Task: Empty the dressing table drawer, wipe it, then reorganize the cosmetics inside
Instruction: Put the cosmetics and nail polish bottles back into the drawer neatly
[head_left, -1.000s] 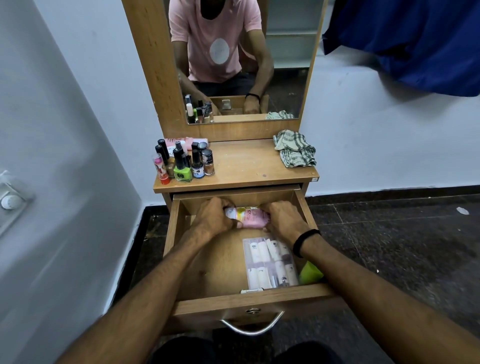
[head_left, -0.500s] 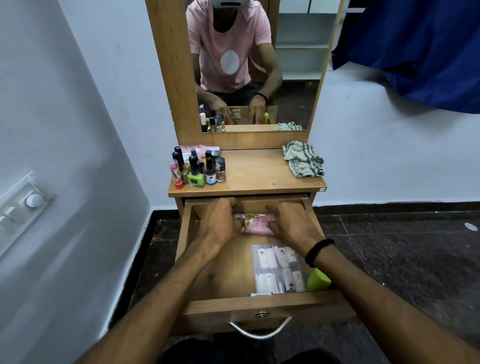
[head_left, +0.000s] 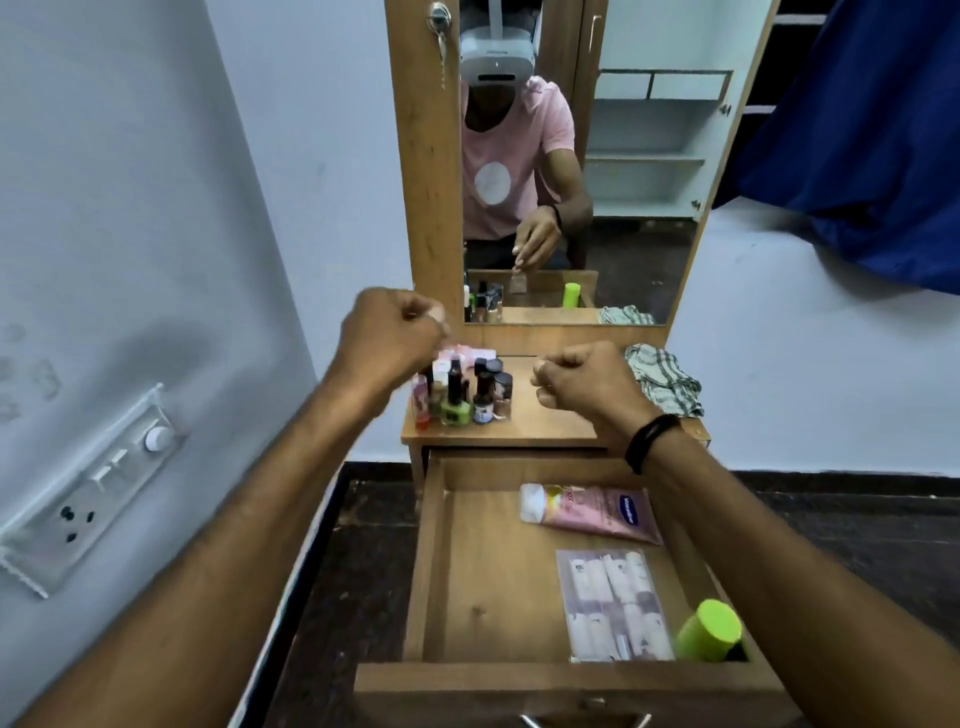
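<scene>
**Both grips raised over counter, drawer items lying below**

Left grip (head_left: 389, 332) is up in the air with fingers curled in tight; nothing shows inside it (motion-blurred). Right grip (head_left: 587, 384) is the same: a closed fist with nothing visible in it and a black wristband (head_left: 652, 441) on the wrist. The two grips are apart, at about the same height.

The left grip sits just above and left of the bottle cluster (head_left: 462, 395) on the counter (head_left: 550, 421). I cannot tell whether it touches them. The right grip hangs over bare counter, between the cluster and one checked cloth (head_left: 662, 382).

The drawer (head_left: 431, 561) is pulled open below both grips and well apart from them. Three things lie in it, all on the right side:
- one pink tube (head_left: 597, 514) lying flat near the back
- one clear packet (head_left: 608, 603) of small white tubes in two rows, in front of the pink tube
- one green-capped bottle (head_left: 709, 636) in the front right corner

The bottle cluster holds at least six bottles; they overlap, so the exact count is unclear.

Behind the counter stands one mirror (head_left: 639, 208).
</scene>
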